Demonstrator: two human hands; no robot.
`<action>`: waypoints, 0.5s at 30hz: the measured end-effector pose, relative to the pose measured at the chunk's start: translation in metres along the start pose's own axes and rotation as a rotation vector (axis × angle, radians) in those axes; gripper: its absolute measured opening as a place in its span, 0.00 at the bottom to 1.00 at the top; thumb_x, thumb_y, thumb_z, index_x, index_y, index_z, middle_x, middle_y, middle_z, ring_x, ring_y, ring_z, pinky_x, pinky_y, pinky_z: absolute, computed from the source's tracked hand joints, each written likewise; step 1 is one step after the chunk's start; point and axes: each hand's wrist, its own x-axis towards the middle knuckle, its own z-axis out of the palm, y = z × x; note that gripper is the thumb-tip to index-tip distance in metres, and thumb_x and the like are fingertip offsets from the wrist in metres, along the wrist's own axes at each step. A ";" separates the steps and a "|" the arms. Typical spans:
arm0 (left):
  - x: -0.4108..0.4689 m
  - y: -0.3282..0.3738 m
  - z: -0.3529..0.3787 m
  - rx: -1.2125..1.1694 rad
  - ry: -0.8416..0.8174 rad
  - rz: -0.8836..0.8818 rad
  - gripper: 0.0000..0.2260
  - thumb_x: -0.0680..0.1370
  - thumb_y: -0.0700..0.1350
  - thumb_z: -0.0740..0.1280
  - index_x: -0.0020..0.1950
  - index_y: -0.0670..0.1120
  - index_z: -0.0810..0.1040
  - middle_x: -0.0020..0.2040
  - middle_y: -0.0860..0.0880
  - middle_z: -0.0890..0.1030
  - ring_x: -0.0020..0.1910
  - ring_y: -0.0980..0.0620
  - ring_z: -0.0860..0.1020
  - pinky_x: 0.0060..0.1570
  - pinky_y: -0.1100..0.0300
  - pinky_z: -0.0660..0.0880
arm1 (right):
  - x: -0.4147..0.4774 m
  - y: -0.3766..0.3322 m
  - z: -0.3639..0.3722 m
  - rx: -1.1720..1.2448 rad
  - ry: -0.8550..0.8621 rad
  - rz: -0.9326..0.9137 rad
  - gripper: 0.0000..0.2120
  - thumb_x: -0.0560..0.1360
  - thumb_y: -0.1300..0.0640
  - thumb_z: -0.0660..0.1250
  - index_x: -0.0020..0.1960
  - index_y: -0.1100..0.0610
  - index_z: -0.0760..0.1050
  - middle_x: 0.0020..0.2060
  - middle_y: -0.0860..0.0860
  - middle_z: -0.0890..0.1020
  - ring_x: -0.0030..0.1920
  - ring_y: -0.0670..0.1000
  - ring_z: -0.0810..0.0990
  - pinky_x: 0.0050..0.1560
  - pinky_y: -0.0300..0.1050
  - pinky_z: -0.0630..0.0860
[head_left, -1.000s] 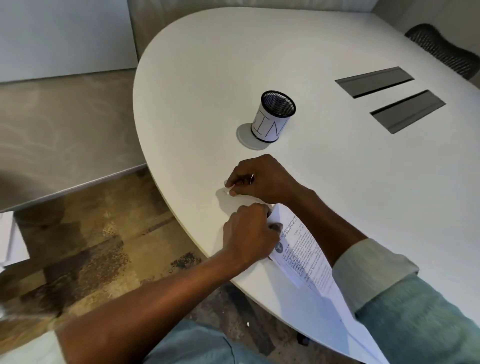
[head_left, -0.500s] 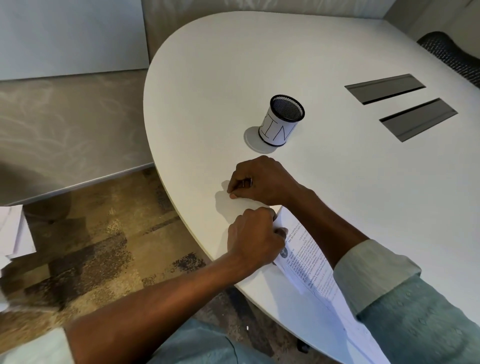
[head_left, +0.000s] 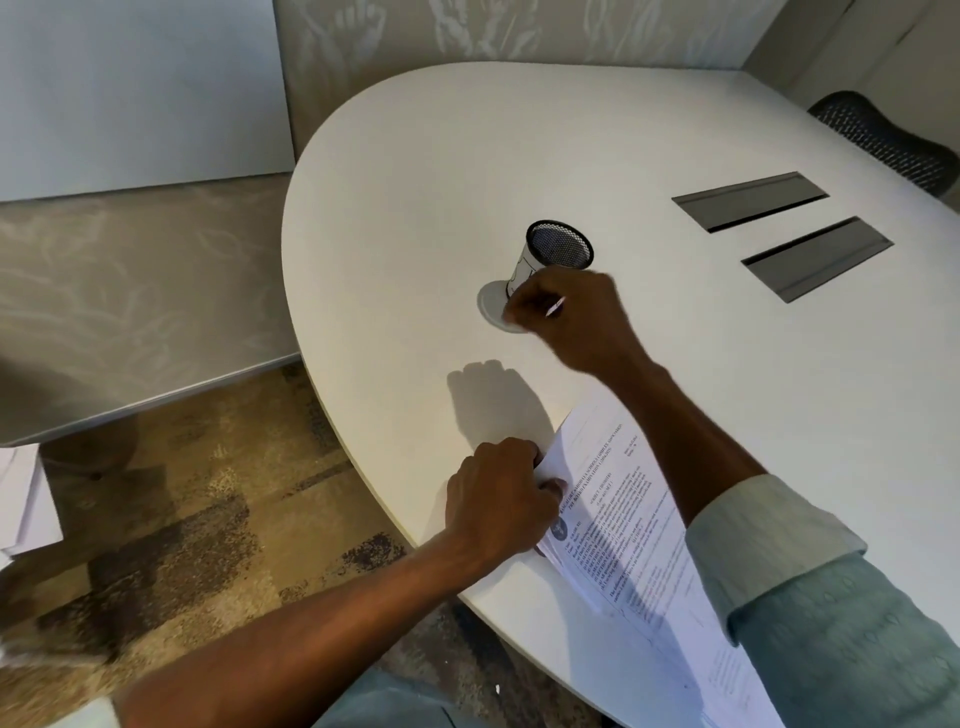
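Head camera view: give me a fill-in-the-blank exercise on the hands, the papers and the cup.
The left hand grips the printed papers at the ____ of the white table.
The right hand pinches a thin pin beside the black ____ cup.
____ grey slots are set in the table.
Missing: edge; mesh; two.

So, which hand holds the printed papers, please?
The left hand grips the papers; the right hand, pinching a small pale item, is by the mesh cup.
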 end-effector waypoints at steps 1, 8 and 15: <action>0.000 0.000 -0.001 0.015 0.000 0.002 0.14 0.79 0.55 0.72 0.39 0.50 0.76 0.30 0.57 0.75 0.30 0.56 0.75 0.29 0.64 0.63 | 0.006 0.003 -0.009 -0.012 0.085 0.027 0.03 0.74 0.60 0.79 0.47 0.58 0.88 0.42 0.51 0.89 0.41 0.51 0.86 0.48 0.49 0.83; -0.002 0.004 -0.008 0.038 -0.033 0.004 0.18 0.79 0.57 0.70 0.36 0.50 0.70 0.28 0.53 0.77 0.33 0.47 0.84 0.39 0.54 0.80 | 0.042 0.020 -0.051 -0.128 0.343 0.153 0.04 0.76 0.58 0.74 0.46 0.52 0.88 0.46 0.48 0.89 0.45 0.50 0.85 0.52 0.51 0.82; -0.003 0.007 -0.012 0.063 -0.037 0.003 0.18 0.79 0.56 0.69 0.35 0.50 0.69 0.29 0.53 0.79 0.35 0.46 0.86 0.44 0.49 0.84 | 0.065 0.034 -0.046 -0.221 0.295 0.207 0.07 0.77 0.60 0.72 0.45 0.50 0.87 0.47 0.48 0.88 0.46 0.51 0.84 0.50 0.51 0.81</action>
